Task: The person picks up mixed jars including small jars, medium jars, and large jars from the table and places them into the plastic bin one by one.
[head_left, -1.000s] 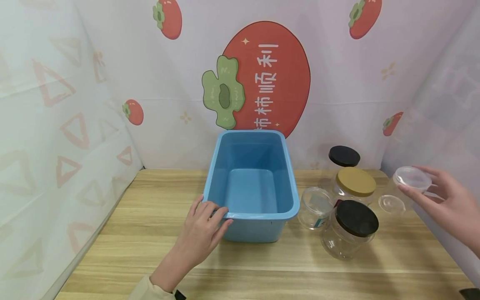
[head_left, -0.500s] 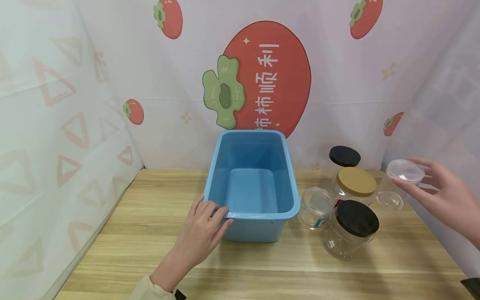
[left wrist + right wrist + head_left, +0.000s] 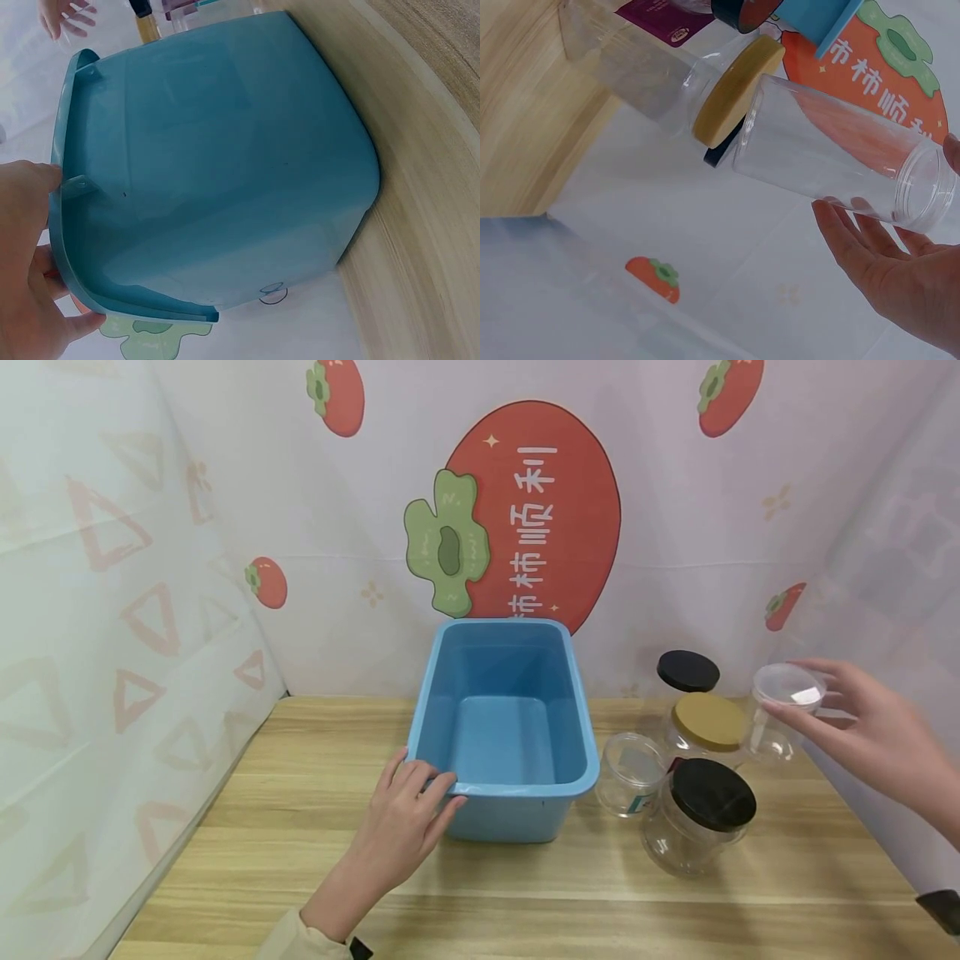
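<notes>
My left hand (image 3: 408, 818) grips the near left corner of a blue plastic bin (image 3: 510, 818), fingers over the rim and thumb against the outside. The left wrist view shows this hand (image 3: 30, 255) at the bin's rim from close by. At the right, my right hand (image 3: 873, 727) holds a clear jar (image 3: 783, 689) with a translucent lid near its top. The right wrist view has the jar (image 3: 825, 150) raised off the table, thumb on one side and fingers on the other. Its base is close to a gold-lidded jar (image 3: 711, 722); whether they touch I cannot tell.
Right of the bin stand a small clear jar (image 3: 630, 777), a wide black-lidded jar (image 3: 711, 797) in front and another black lid (image 3: 687, 671) on a jar behind. Wooden tabletop (image 3: 315, 727) surrounds them, with printed cloth (image 3: 675, 510) hanging behind.
My right hand has moved left and slightly up and away with the clear jar, toward the gold-lidded jar. The left hand and the bin have stayed put.
</notes>
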`<state>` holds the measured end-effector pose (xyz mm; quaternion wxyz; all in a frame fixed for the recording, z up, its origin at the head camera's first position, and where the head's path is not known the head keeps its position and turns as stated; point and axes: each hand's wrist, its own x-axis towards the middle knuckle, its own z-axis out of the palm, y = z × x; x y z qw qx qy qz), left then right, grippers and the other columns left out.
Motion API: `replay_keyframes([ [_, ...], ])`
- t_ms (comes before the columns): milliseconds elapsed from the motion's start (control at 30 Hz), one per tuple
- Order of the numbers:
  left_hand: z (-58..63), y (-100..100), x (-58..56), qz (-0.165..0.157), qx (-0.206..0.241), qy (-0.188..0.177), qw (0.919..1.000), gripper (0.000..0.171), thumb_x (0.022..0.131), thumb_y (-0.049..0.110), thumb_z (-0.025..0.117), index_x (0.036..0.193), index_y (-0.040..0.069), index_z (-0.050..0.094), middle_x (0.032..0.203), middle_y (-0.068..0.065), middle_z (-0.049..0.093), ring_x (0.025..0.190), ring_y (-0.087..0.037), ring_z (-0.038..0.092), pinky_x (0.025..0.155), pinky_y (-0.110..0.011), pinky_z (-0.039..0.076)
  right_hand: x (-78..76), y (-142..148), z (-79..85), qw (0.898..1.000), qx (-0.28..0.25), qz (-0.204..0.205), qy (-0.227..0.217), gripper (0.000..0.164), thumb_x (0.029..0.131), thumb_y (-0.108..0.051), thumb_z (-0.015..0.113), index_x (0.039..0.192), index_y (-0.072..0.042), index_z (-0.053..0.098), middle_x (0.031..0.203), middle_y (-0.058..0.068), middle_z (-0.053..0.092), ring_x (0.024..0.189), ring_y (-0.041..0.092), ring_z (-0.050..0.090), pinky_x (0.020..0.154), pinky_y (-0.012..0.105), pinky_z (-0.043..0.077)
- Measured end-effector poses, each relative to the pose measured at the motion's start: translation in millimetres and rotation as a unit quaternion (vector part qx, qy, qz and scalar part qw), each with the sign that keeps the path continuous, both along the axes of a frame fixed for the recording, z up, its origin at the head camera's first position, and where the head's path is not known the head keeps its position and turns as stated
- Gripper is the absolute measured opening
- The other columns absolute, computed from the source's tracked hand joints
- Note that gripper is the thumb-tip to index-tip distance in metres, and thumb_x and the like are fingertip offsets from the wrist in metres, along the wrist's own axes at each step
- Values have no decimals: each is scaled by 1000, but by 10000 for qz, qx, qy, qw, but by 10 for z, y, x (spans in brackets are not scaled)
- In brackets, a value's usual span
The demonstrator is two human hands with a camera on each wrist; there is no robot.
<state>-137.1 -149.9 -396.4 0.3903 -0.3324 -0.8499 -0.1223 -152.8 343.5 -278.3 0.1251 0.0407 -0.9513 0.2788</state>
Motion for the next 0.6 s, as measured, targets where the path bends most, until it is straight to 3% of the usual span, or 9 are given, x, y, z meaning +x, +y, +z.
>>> replay_keyframes([
  [33,0,0,-1,-1,5,5,10000,56,116,43,32,101,7,72,91,-6,61,84,-24,60,101,-62,53,-8,-10,9,10000,-7,20,12,71,99,-29,76,156,-2,42,155,39,42,119,69,50,68,13,51],
  [100,0,0,-1,-1,11,11,10000,56,116,43,32,101,7,72,91,-6,61,83,-24,60,101,-62,53,-25,-26,22,10000,-33,63,61,70,98,-28,78,154,-3,44,154,38,44,119,66,50,63,-1,34],
  [200,1,0,-2,1,10,2,10000,57,116,43,32,101,7,72,90,-6,61,83,-24,60,101,-62,53,-48,-62,45,9999,-29,87,89,71,97,-29,79,154,-4,45,153,37,45,119,65,52,64,-1,35],
  [267,2,0,-1,9,5,-29,10000,57,116,44,32,101,7,73,90,-6,61,83,-24,60,101,-62,53,-65,-97,65,9999,26,98,63,73,98,-31,78,155,-3,43,154,37,43,120,67,51,74,14,54],
  [333,2,-1,0,13,13,-70,10000,58,116,44,32,102,7,73,90,-6,61,83,-24,60,102,-62,53,-83,-131,88,9999,73,105,30,75,98,-32,77,157,-3,42,155,37,43,121,68,51,81,41,61],
  [433,1,-3,4,15,40,-139,9999,58,116,45,32,102,6,73,90,-6,60,83,-25,60,102,-63,52,-113,-179,120,9998,126,150,-3,77,99,-34,77,159,-3,40,155,37,42,122,69,51,87,77,46],
  [600,-2,-5,12,12,69,-243,9997,59,115,46,32,102,7,73,90,-6,60,83,-24,60,103,-63,51,-154,-238,154,9997,105,229,0,76,98,-36,77,159,-5,41,158,35,42,123,68,52,89,76,47],
])
